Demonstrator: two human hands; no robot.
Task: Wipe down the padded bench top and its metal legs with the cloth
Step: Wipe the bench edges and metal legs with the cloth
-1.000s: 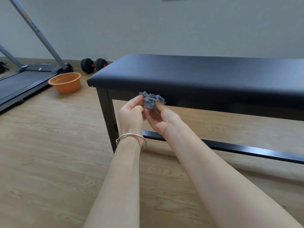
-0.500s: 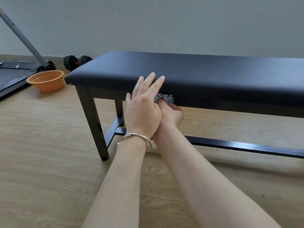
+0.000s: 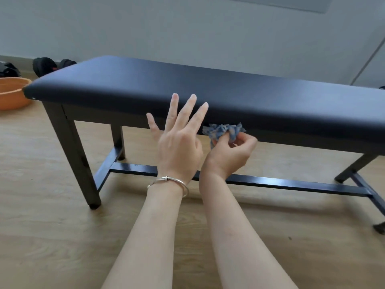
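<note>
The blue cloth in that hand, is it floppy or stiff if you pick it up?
Probably floppy: the cloth sits scrunched in the right hand, frayed edges sticking out every way. Likely very light too, since a small pinch holds it. It probably won't roll if dropped, being so crumpled.

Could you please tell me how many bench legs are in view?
4: the near left leg, the far left leg behind it, the far right leg, and the near right leg, of which only the foot shows at the frame's edge.
</note>
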